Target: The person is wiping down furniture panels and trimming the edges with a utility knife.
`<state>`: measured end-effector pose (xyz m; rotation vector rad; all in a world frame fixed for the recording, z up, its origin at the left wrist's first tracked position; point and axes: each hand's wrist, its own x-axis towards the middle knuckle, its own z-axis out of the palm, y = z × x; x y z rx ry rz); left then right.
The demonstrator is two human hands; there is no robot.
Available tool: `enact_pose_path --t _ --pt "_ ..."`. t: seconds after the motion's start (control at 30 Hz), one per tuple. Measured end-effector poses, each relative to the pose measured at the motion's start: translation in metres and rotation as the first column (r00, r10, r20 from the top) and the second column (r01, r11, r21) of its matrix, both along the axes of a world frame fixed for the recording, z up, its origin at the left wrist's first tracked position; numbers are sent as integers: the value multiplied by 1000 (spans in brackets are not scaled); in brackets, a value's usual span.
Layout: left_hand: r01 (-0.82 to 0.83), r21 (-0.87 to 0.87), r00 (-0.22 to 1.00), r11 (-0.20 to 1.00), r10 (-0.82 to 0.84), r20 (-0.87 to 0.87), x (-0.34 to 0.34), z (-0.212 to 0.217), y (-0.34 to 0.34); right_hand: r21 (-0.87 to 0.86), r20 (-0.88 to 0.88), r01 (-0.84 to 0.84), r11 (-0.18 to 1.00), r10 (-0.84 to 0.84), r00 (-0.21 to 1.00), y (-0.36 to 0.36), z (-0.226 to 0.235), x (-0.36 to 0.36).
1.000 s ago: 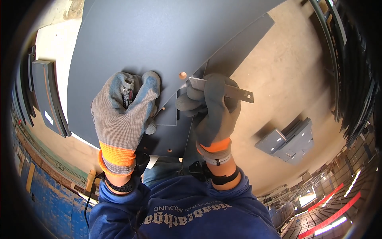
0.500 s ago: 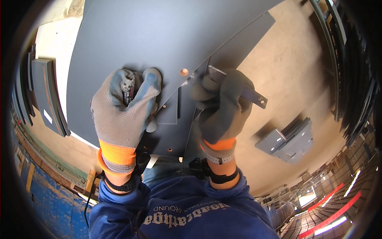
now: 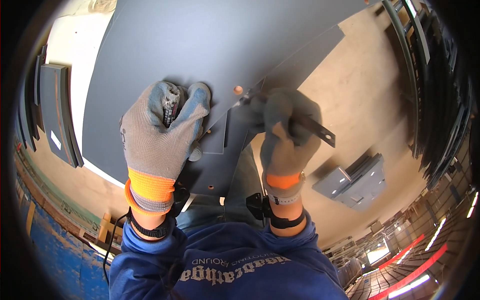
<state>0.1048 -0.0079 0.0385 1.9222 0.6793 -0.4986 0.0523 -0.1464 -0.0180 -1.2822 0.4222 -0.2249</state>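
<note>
My left hand (image 3: 159, 127), in a grey and blue work glove with an orange cuff, is closed over a large dark grey panel (image 3: 175, 45). A short dark stick-like object with pale marks (image 3: 169, 114) shows in its grip; its kind is unclear. My right hand (image 3: 292, 125), gloved alike and smeared by motion, is closed around a flat dark metal strip (image 3: 321, 132) with a hole at its end. Its fingers are at the panel's right edge, near a round drilled hole (image 3: 238, 90). The strip's other end is blurred among those fingers.
More dark panels lie under the big one, including a piece (image 3: 310, 57) at its right. Stacked boards (image 3: 57, 110) stand at left, and dark panels (image 3: 352, 182) lie on the floor at right. Long dark pieces (image 3: 440, 95) are racked at far right.
My right hand has turned and shifted slightly right and down, and the strip's near end now hides among the fingers. The left hand keeps its grip, slightly farther right in view.
</note>
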Motion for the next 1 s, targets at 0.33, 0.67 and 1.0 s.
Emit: enact_pose_path --t 0.33,0.67,1.0 --pt "30 37 999 999 -31 17 0 0 1 37 -167 -30 999 36 985 -7 3 4" --pt "52 23 998 998 -53 44 -3 -5 2 197 -258 -36 980 87 962 -10 4 3" --pt "-4 13 1000 1000 4 -4 -1 -1 1 318 -352 -25 948 143 925 -10 14 12"
